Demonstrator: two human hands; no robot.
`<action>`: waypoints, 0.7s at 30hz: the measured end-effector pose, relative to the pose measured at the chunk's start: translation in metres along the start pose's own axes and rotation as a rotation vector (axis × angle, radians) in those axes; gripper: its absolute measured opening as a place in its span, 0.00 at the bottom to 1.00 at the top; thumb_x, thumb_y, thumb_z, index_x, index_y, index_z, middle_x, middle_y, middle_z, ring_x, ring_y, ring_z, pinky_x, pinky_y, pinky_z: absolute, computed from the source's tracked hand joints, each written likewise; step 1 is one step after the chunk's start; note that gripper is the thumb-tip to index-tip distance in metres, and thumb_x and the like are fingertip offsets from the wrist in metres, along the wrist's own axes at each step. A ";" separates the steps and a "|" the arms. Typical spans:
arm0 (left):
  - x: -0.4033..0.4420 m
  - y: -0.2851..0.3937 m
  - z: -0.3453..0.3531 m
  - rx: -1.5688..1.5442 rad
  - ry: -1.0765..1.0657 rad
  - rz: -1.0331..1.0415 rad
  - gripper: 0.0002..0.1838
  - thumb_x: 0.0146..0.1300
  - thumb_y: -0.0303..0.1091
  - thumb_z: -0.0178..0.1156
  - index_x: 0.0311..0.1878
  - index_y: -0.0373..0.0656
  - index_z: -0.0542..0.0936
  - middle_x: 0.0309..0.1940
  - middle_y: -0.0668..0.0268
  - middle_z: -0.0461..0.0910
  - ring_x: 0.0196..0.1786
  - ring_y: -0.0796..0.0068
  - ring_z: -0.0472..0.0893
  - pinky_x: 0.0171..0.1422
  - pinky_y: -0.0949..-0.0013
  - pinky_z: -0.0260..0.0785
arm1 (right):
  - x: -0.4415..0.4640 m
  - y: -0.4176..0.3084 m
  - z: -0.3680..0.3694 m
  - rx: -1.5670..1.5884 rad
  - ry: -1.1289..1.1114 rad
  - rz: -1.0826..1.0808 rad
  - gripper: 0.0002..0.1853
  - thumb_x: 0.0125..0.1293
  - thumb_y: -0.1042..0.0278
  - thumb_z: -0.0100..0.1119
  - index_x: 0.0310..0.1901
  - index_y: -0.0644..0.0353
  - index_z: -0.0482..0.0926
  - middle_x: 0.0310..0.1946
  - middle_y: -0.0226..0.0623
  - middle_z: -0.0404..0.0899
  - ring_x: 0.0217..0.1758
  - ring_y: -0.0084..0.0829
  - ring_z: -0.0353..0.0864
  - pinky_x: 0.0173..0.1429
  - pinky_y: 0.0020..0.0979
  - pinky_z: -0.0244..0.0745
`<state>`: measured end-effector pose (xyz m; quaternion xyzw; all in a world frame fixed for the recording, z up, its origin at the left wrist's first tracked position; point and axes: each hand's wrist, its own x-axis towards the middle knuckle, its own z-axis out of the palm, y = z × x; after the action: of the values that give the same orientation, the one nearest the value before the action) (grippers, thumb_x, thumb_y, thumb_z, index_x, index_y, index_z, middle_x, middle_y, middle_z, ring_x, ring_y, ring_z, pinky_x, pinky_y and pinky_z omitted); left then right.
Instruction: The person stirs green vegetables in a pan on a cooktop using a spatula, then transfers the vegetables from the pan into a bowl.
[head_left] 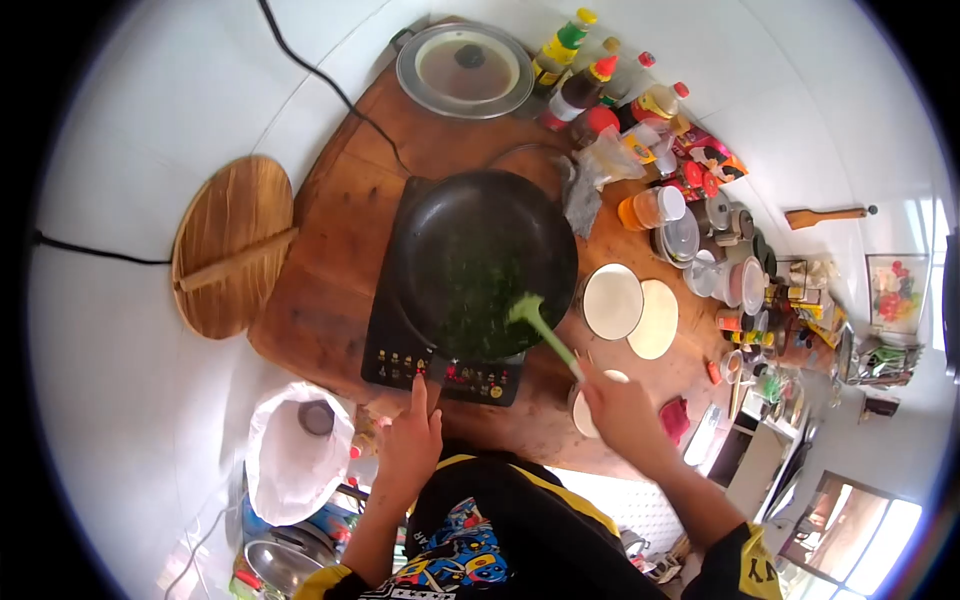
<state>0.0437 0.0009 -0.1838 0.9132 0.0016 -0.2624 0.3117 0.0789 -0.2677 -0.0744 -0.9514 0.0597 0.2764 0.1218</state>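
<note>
A black pan (430, 225) sits on the black induction cooker (385, 340), with chopped dark green leaves (480, 295) at its bottom. My right hand (625, 415) is closed around the handle of a light green spatula (545, 330), whose head rests over the leaves at the pan's right side. My left hand (411, 440) is at the cooker's front edge, index finger stretched out onto the button panel; it holds nothing. A white bowl (613, 302) and a cream round plate or board (653, 320) stand right of the pan. Another pale bowl lies partly behind my right hand.
Sauce bottles (580, 90), jars (650, 208) and packets line the back right. A lidded pot (465, 70) stands at the back. A round wooden board (235, 245) leans at the left wall. A white-lined bin (300, 455) is at the front left. A black cord crosses the back left.
</note>
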 end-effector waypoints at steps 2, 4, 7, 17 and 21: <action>-0.006 -0.004 0.007 -0.003 0.008 0.004 0.33 0.68 0.39 0.54 0.73 0.38 0.57 0.28 0.46 0.82 0.32 0.45 0.83 0.41 0.46 0.75 | 0.036 0.002 -0.008 0.259 0.151 -0.243 0.18 0.73 0.63 0.49 0.62 0.55 0.72 0.29 0.59 0.79 0.34 0.61 0.80 0.37 0.57 0.73; -0.003 -0.003 0.005 0.008 0.038 0.027 0.33 0.68 0.40 0.54 0.73 0.40 0.57 0.28 0.46 0.82 0.31 0.45 0.83 0.39 0.47 0.76 | 0.081 -0.021 0.003 0.317 0.266 -0.230 0.17 0.72 0.66 0.50 0.59 0.57 0.74 0.30 0.59 0.79 0.34 0.63 0.78 0.36 0.56 0.72; -0.002 -0.001 0.004 0.037 0.010 -0.001 0.33 0.68 0.40 0.54 0.72 0.40 0.58 0.28 0.46 0.82 0.31 0.44 0.83 0.38 0.47 0.76 | 0.126 -0.038 0.043 0.455 0.373 -0.197 0.16 0.71 0.68 0.51 0.59 0.57 0.75 0.30 0.58 0.79 0.33 0.63 0.77 0.35 0.53 0.73; -0.002 0.005 -0.005 0.027 -0.032 -0.021 0.33 0.68 0.40 0.54 0.73 0.39 0.57 0.30 0.45 0.82 0.34 0.43 0.83 0.40 0.46 0.75 | 0.066 -0.018 0.039 0.507 0.286 -0.201 0.18 0.73 0.64 0.51 0.62 0.55 0.75 0.31 0.50 0.82 0.27 0.45 0.82 0.34 0.39 0.75; 0.002 0.017 -0.014 0.147 -0.095 -0.040 0.33 0.68 0.38 0.54 0.72 0.36 0.57 0.30 0.44 0.82 0.34 0.42 0.82 0.39 0.45 0.74 | 0.122 -0.091 0.050 1.620 -0.057 0.262 0.16 0.76 0.60 0.47 0.62 0.49 0.72 0.18 0.30 0.68 0.13 0.24 0.64 0.17 0.27 0.58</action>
<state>0.0553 -0.0051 -0.1655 0.9201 -0.0142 -0.3108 0.2382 0.1724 -0.1727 -0.1636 -0.5466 0.3481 0.1838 0.7391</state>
